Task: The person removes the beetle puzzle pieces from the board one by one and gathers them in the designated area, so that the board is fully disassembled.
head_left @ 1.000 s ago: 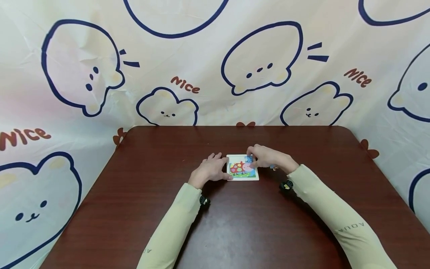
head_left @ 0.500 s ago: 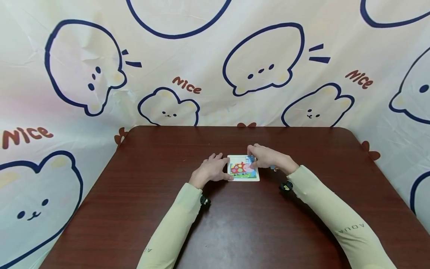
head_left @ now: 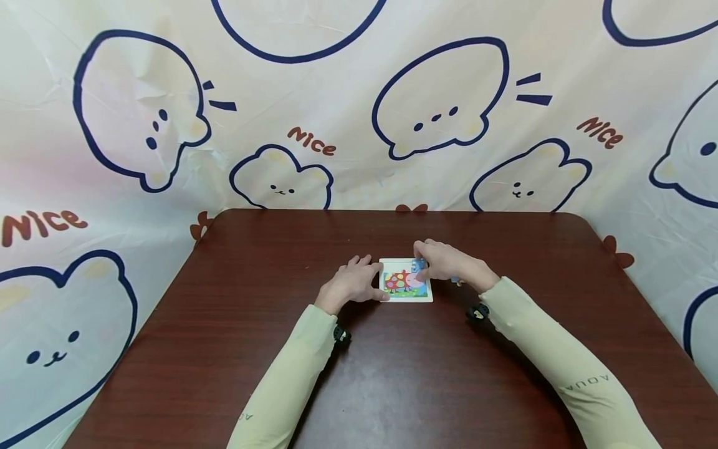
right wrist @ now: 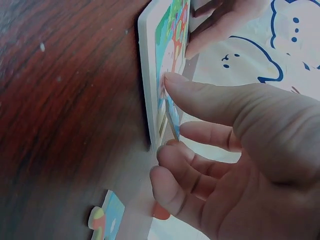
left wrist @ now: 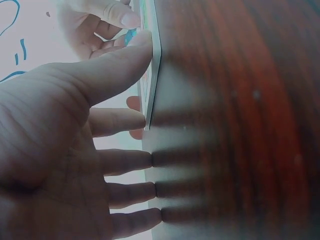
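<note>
A small square jigsaw puzzle with a white frame (head_left: 406, 300) and a red spotted ladybug picture lies flat on the table. My left hand (head_left: 350, 282) is at its left side, fingers extended. In the left wrist view, the left thumb (left wrist: 117, 65) rests on the frame's edge, and the index fingertip touches its corner. At the upper right of the puzzle, my right hand (head_left: 445, 260) pinches a blue puzzle piece (right wrist: 172, 119). That piece stands tilted, with one edge raised above the board, in the right wrist view. Fingers partly cover the picture's right side.
Another loose puzzle piece (right wrist: 113, 216), blue with a red and yellow knob, lies on the table by the right hand. The brown wooden table (head_left: 359, 386) reaches back to a cartoon-printed cloth (head_left: 359, 125). Black bands (head_left: 478, 311) sit on both wrists.
The view has shifted very slightly. Both hands and the puzzle keep their places, and the right hand still pinches at the upper right corner.
</note>
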The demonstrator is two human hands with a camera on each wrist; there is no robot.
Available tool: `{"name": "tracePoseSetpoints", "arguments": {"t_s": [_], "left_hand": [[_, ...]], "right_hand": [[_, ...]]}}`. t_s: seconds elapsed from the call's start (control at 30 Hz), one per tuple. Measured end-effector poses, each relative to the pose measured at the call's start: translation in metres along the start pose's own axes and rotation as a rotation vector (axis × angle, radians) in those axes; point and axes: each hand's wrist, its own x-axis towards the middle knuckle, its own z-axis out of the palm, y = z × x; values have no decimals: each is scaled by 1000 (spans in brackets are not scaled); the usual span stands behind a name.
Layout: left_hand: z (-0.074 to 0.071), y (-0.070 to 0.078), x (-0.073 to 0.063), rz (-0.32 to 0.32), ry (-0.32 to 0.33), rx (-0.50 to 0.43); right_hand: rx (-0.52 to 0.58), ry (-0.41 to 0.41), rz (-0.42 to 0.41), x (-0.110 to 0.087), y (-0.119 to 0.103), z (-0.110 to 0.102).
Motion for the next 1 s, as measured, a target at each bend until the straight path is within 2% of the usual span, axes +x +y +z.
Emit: {"name": "tracePoseSetpoints", "arguments": {"t_s": [0.57,1.0], "left_hand": [[-4,2,2,0,-3,0],[-1,1,-1,-10,-16,-12]], "right_hand": [[-29,60,0,-3,2,-3],[130,163,-103,-3,4,2]]}}
